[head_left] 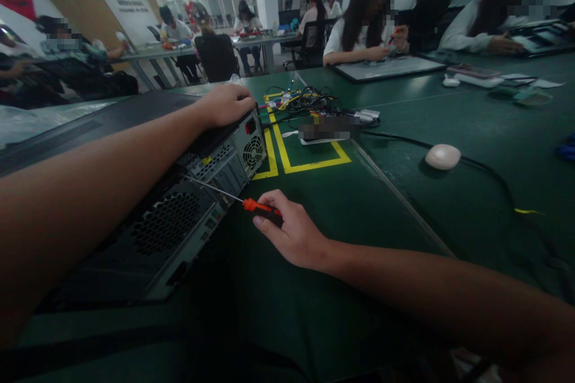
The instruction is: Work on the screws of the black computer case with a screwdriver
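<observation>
A black desktop computer case [166, 224] lies on the green table, its rear panel with vents, ports and a power supply fan facing me. My left hand [227, 105] rests on the case's upper side near the far corner, fingers bent over the edge. With closed fingers my right hand [291, 230] holds a screwdriver [263, 209] by its orange and black handle. The thin shaft points left, and its tip appears to meet the rear panel near the expansion slots. Whether it sits in a screw is too small to tell.
Tangled cables [314, 100] lie beyond the case near yellow tape markings [314, 166]. A white computer mouse [442, 157] sits on the right beside a black cable [399, 138]. Clear plastic wrap [49, 119] is at far left. Across the table a co-worker [363, 30] handles something small over a flat panel [390, 67].
</observation>
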A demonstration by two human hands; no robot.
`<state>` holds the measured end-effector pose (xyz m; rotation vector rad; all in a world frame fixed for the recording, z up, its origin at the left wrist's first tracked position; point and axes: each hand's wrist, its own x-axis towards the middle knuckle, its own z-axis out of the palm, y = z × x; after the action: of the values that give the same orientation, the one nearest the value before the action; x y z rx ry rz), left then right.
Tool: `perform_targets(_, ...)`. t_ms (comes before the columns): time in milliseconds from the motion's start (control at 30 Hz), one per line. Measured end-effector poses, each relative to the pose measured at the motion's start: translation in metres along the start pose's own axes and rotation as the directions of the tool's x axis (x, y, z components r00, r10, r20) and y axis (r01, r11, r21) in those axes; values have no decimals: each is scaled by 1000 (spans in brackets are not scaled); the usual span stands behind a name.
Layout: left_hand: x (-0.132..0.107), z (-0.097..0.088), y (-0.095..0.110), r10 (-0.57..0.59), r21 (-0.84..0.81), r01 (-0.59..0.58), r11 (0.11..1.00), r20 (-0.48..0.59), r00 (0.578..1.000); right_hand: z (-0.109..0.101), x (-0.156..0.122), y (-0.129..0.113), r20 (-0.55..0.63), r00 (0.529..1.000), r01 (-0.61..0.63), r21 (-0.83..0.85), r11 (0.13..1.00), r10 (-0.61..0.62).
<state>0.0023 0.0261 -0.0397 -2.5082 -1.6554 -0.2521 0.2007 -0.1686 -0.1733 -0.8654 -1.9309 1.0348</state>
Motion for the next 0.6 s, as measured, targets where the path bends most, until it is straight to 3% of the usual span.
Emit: perform_targets(600,-2,-2,4,-26,-31,26,999,-2,1000,0,-2,0,-11,1000,15,13,1000,-15)
